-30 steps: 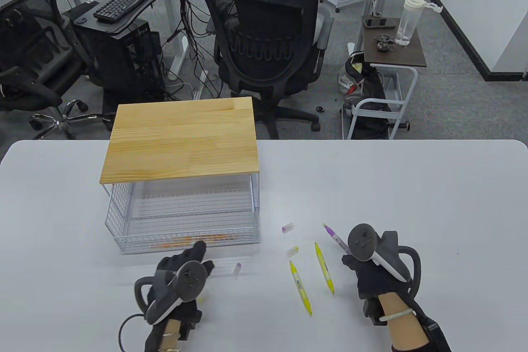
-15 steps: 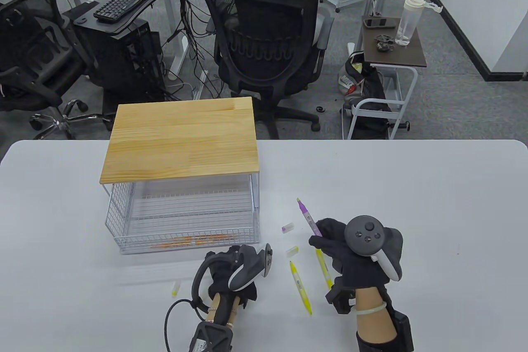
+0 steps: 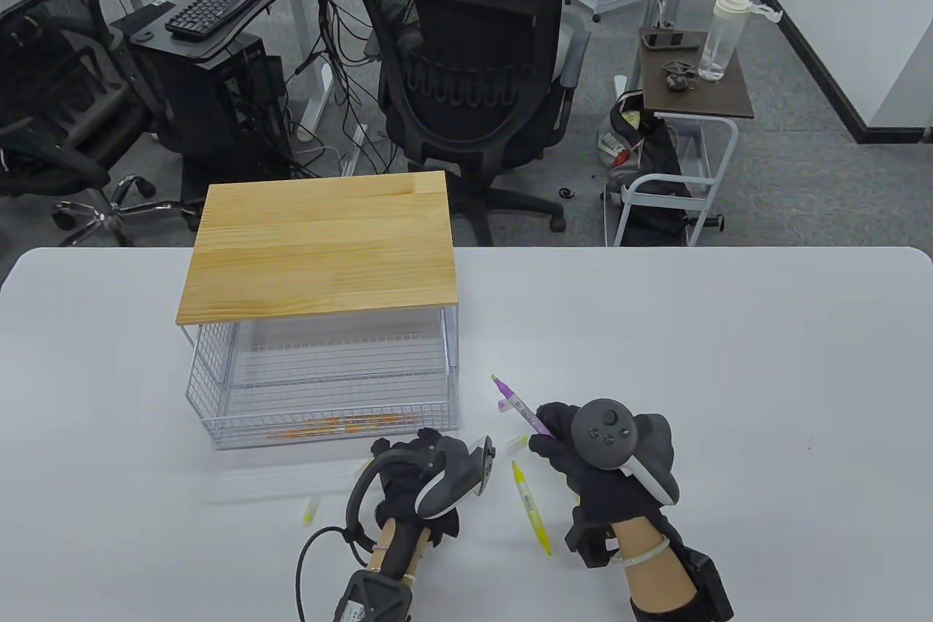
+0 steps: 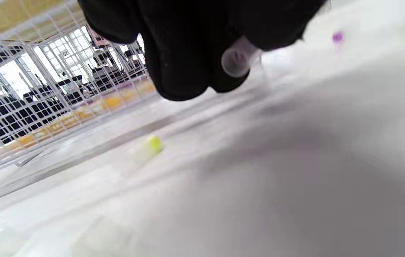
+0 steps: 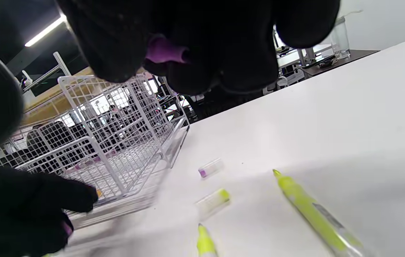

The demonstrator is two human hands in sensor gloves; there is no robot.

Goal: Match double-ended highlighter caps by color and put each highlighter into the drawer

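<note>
My right hand (image 3: 550,432) grips a purple highlighter (image 3: 517,407) in its curled fingers, the uncapped tip pointing up-left; its purple rear end (image 5: 163,50) shows between the fingers. My left hand (image 3: 408,461), turned on its side, pinches a clear cap (image 4: 240,57) just in front of the wire drawer (image 3: 219,389). On the table lie a purple cap (image 5: 209,167), a yellow cap (image 3: 517,442) and an uncapped yellow highlighter (image 3: 532,509). A second yellow highlighter (image 5: 313,214) lies under my right hand. Another yellow cap (image 3: 311,509) lies left of my left hand.
The drawer is pulled out from under a wooden top (image 3: 321,250) and holds orange highlighters (image 3: 350,424) along its front wall. Office chairs and desks stand beyond the table's far edge.
My right hand lifted the purple highlighter and carried it left. My left hand moved right, rolled onto its side and took up the cap, uncovering a yellow cap where it had been.
</note>
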